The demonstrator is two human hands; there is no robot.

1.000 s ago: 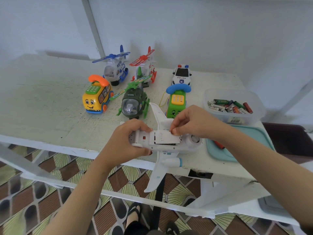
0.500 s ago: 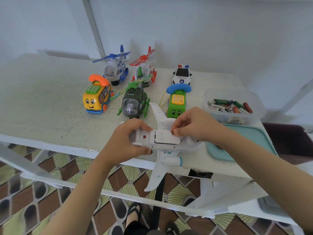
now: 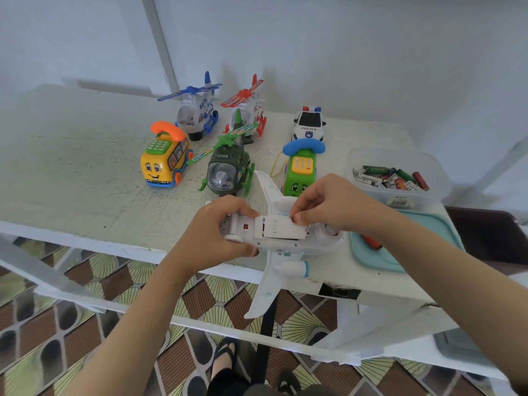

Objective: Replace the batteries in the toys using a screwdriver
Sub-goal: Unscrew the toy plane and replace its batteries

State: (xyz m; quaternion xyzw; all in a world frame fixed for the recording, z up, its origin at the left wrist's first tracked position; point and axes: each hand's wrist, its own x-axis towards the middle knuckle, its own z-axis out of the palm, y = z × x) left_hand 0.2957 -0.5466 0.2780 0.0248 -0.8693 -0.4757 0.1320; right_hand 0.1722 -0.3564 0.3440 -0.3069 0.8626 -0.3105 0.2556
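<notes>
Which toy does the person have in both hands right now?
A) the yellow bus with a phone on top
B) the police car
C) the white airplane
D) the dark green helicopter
C: the left hand grips the airplane by one end, and the right hand pinches the panel on its upturned belly.
</notes>
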